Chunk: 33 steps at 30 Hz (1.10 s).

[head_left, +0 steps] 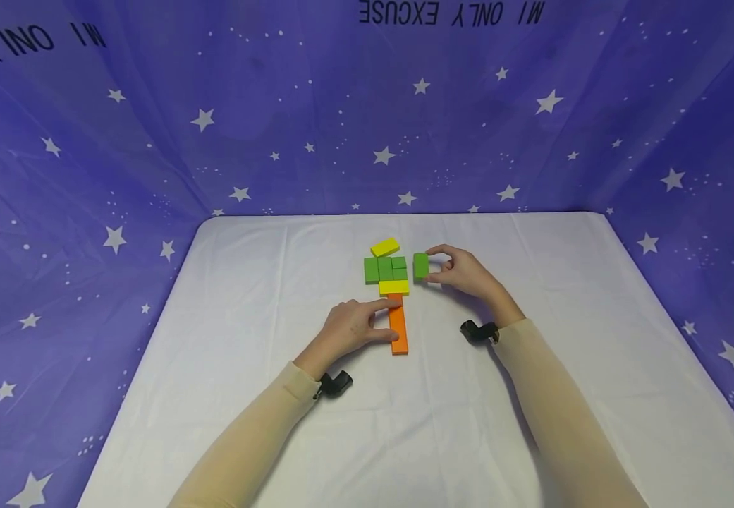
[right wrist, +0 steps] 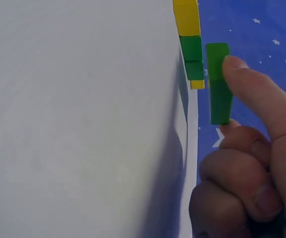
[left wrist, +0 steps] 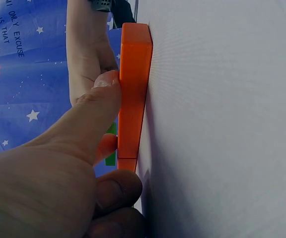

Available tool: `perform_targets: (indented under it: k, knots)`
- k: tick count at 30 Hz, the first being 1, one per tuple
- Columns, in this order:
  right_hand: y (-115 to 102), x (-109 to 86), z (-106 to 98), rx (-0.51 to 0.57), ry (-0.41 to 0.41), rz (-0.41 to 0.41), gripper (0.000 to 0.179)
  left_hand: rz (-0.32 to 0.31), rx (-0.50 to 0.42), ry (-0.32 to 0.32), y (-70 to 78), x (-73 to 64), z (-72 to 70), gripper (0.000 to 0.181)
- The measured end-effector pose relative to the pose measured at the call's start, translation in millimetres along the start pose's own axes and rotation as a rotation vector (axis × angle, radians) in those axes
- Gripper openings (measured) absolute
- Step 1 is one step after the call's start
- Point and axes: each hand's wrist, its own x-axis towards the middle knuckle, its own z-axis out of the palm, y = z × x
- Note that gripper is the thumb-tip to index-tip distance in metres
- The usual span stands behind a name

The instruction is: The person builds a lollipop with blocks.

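My right hand (head_left: pixel 466 274) pinches a green block (head_left: pixel 420 267) between thumb and index finger, just right of a flat layout of blocks. In the right wrist view, that held green block (right wrist: pixel 220 84) is raised off the white cloth, its other fingers curled below. My left hand (head_left: pixel 350 329) holds an orange piece (head_left: pixel 398 326) with thumb and fingertips along its length; a seam crosses it in the left wrist view. A yellow block (head_left: pixel 394 288) lies across the orange top end. Beyond that, several green blocks (head_left: pixel 371 270) sit side by side, with a slanted yellow block (head_left: pixel 385 247) behind them.
A white cloth covers the table (head_left: pixel 246 282). Purple curtains (head_left: pixel 316 127) with white stars stand along the back and both sides. Each wrist carries a small black camera (head_left: pixel 337 384) beside the sleeve cuff.
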Motion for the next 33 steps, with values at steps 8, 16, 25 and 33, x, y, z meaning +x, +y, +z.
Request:
perform_targets:
  k: [8,16,25,33]
  knots:
    - [0,6.8,6,-0.016,-0.008,-0.002,0.065,0.012,0.001,0.003,0.1,0.2,-0.6,0.069]
    - [0,11.3,10,-0.049,-0.020,0.024,0.066,0.013,0.004,-0.001,-0.9,0.5,0.3,0.069]
    - [-5,9.6,12,-0.081,-0.028,0.024,0.067,0.011,0.004,-0.004,0.6,0.1,-0.7,0.068]
    - [-3,11.6,14,-0.114,-0.024,0.039,0.067,0.014,0.012,0.000,0.5,-0.1,-0.6,0.068]
